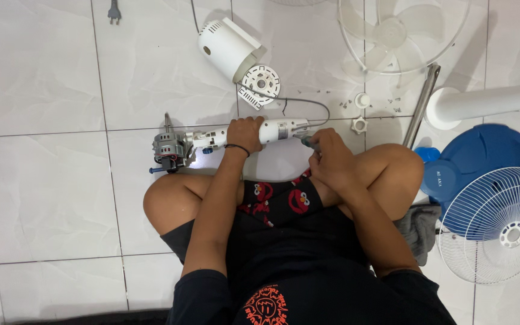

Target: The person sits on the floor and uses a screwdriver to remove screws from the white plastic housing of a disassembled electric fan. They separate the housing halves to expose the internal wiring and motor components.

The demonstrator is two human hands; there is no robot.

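Observation:
I sit cross-legged on a white tiled floor. My left hand (245,133) grips the white neck of a fan body (281,129) lying across the floor in front of my knees. The bare metal fan motor (170,149) with its shaft sticks out at the neck's left end. My right hand (326,157) is closed around a small tool with a dark handle (306,142), its tip against the right end of the white neck. A grey cable (308,103) loops from that end up to the back.
A white motor cover (227,47) and a round vented plate (261,84) lie behind. A fan blade and front grille (401,33), white knobs (359,125), small screws (344,103), a white pole (489,102), blue base (482,159) and another grille (504,225) fill the right side. A plug (114,12) lies far left.

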